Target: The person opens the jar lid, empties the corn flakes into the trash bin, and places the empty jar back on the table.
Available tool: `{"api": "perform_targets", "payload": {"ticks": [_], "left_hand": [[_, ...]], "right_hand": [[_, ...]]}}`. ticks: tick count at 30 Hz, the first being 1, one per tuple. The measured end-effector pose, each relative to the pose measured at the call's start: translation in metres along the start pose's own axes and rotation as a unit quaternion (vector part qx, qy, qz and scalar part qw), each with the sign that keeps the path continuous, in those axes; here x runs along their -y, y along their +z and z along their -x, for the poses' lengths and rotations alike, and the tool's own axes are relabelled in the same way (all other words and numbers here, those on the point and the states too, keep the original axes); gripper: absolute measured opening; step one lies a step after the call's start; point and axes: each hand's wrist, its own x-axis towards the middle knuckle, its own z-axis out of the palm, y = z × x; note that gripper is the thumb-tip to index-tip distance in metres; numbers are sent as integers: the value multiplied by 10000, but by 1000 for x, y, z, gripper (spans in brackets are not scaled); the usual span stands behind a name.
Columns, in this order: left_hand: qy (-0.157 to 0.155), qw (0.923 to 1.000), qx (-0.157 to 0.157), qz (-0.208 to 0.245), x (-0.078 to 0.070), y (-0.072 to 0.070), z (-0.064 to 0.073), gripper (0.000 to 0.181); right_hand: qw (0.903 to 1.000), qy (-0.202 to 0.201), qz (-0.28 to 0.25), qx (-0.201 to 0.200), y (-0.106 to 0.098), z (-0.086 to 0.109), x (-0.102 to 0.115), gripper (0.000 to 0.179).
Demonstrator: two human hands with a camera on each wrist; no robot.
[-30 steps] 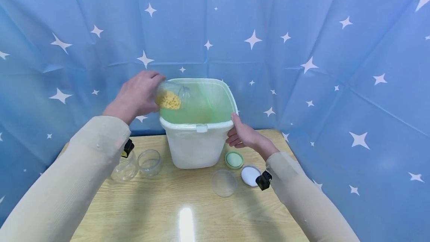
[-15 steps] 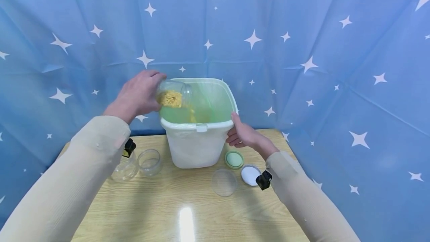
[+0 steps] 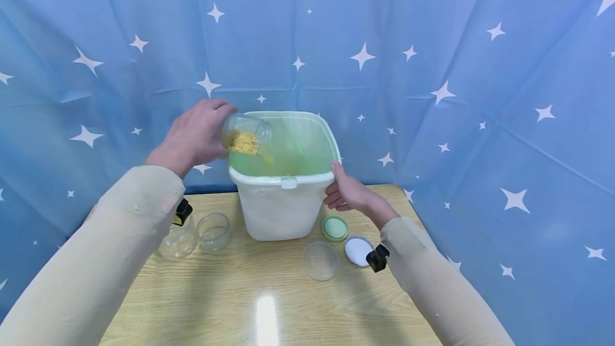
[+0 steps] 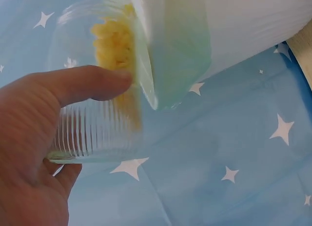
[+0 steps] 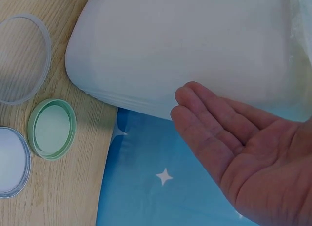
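Observation:
My left hand (image 3: 194, 135) grips a clear ribbed jar (image 4: 92, 133), its thumb across the side. The jar lies tipped on its side, its mouth pointing right over the near-left part of a white bin (image 3: 278, 210) lined with a green bag (image 3: 307, 138). Small yellow pieces (image 3: 244, 143) fill the jar's lower side, and a few fall from its mouth into the bin. At the bin's right side is my right hand (image 3: 349, 190), its thumb at the rim. In the right wrist view its fingers (image 5: 204, 133) lie fairly straight against the bin's outer wall.
Two clear jars (image 3: 213, 233) stand on the wooden table (image 3: 230, 298) left of the bin, partly behind the left forearm. To the right lie a green lid (image 3: 335, 228), a white lid (image 3: 358, 251) and a translucent lid (image 3: 321, 261). A blue starry curtain (image 3: 408, 95) hangs behind.
Yellow pieces have started dropping from the jar's mouth into the bin. The tipped jar has shifted slightly right and then back. The right hand has stayed at the bin.

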Motion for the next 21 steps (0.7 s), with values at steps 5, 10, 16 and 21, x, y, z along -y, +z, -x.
{"api": "perform_targets", "payload": {"ticks": [5,10,16,21], "left_hand": [[19,10000,29,-36,1,0,1,84],[-18,10000,80,3,0,0,1,85],[-27,10000,79,13,0,1,2,85],[-50,9999,72,63,1,3,1,85]], "right_hand": [[10000,14,-18,-5,0,1,1,97],[10000,-2,-27,14,0,0,1,97],[10000,4,-27,42,0,1,2,96],[10000,11,-31,18,0,2,1,96]]}}
